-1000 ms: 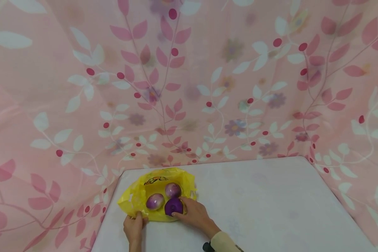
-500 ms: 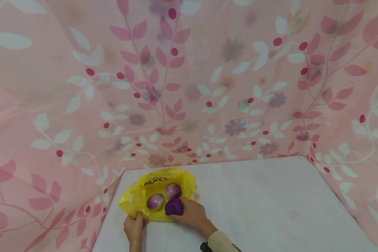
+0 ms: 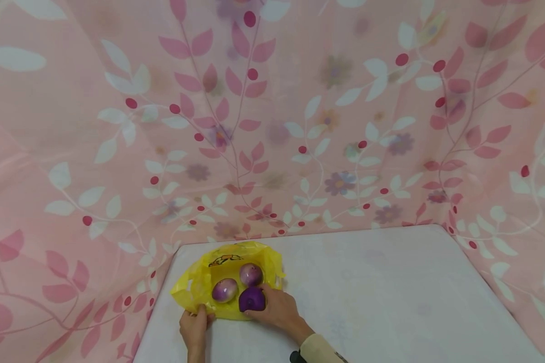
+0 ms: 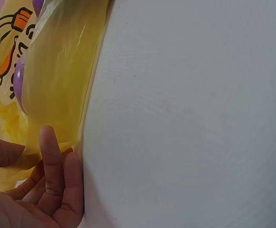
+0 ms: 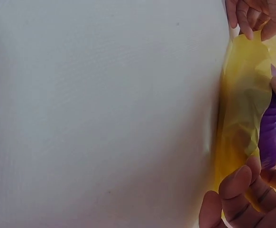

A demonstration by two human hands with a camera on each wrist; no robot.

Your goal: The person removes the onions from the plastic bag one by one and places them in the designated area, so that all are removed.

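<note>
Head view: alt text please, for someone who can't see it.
The right hand grips a dark purple, onion-like bulb in an open yellow plastic bag, with two paler bulbs beyond it and to its left. The left hand pinches the bag's near edge. The bag lies on a white-covered table before pink floral cloth.

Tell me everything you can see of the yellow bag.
The bag is thin, crinkled yellow film, apparently plastic, printed in black and orange. It lies open on the left of the table, three purple bulbs inside. The left hand pinches its near edge; the right hand, gripping the darkest bulb, reaches over its near right side.
</note>
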